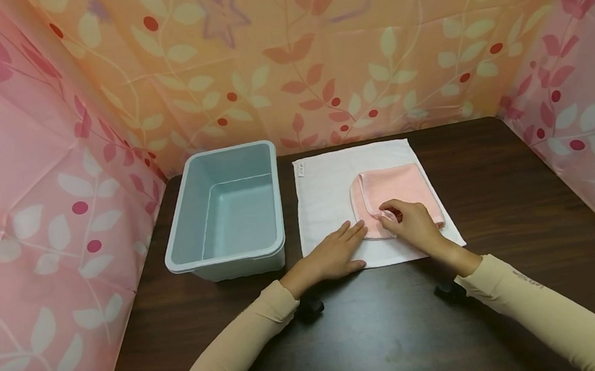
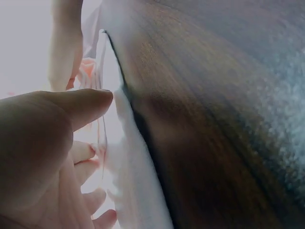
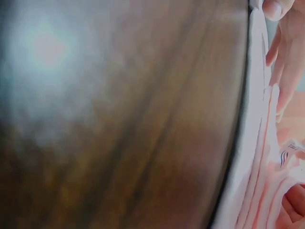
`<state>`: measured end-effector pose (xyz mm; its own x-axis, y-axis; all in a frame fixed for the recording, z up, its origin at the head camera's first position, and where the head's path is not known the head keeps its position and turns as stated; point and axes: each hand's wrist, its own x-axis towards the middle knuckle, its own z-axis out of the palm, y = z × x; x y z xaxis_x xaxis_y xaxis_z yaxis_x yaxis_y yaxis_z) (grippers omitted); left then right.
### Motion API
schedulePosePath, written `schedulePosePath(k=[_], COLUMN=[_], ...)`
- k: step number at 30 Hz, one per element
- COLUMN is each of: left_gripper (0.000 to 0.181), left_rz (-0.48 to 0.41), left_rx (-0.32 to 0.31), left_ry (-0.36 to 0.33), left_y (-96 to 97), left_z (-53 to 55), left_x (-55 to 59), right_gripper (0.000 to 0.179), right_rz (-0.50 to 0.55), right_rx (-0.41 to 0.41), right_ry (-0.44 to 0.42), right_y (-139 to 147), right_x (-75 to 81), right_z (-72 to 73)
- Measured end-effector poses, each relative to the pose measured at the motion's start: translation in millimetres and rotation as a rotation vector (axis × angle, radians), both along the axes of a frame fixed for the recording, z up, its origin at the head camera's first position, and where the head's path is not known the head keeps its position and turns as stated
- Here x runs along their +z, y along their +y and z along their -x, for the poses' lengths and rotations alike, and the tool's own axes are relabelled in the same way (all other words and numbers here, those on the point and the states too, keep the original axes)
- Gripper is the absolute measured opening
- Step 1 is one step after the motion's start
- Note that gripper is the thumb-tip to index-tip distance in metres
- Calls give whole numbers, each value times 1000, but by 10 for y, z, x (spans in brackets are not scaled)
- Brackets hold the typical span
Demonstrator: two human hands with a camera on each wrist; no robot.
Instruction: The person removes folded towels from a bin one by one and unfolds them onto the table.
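A folded pink towel (image 1: 398,184) lies on the right part of a white towel (image 1: 326,200) spread on the table. My right hand (image 1: 413,225) pinches a corner of the pink towel between thumb and fingers, near its front edge. A small printed label (image 3: 286,155) shows by that corner in the right wrist view. With fingers straight, my left hand (image 1: 337,252) rests across the white towel's front edge, its fingertips on the pink towel's left front part. Stacked pink and white layers show edge-on in the right wrist view.
A pale blue-grey plastic basin (image 1: 190,267) stands left of the white towel. The dark wooden table (image 1: 379,340) extends in front and to the right. Floral cloth (image 1: 286,78) hangs behind and at both sides. A black device (image 1: 310,310) sits under the left wrist.
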<state>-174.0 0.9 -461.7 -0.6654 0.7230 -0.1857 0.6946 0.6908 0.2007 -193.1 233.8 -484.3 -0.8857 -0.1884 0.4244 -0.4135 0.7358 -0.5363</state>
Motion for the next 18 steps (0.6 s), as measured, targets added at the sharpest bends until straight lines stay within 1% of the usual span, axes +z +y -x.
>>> schedulePosePath(k=[4, 10, 14, 18], left_gripper=[77, 77, 76, 76], left_rz=[17, 39, 39, 37], left_rx=[-5, 0, -2, -6], left_ry=[-4, -3, -4, -6], left_y=[12, 23, 17, 8], left_z=[0, 16, 23, 23], left_x=[7, 4, 6, 11], right_gripper=[20, 18, 18, 21], right_rz=[0, -13, -31, -25], right_rx=[-16, -52, -60, -57], right_ry=[26, 30, 18, -4], right_y=[-4, -22, -33, -35], right_x=[10, 41, 56, 63], right_z=[5, 17, 35, 44])
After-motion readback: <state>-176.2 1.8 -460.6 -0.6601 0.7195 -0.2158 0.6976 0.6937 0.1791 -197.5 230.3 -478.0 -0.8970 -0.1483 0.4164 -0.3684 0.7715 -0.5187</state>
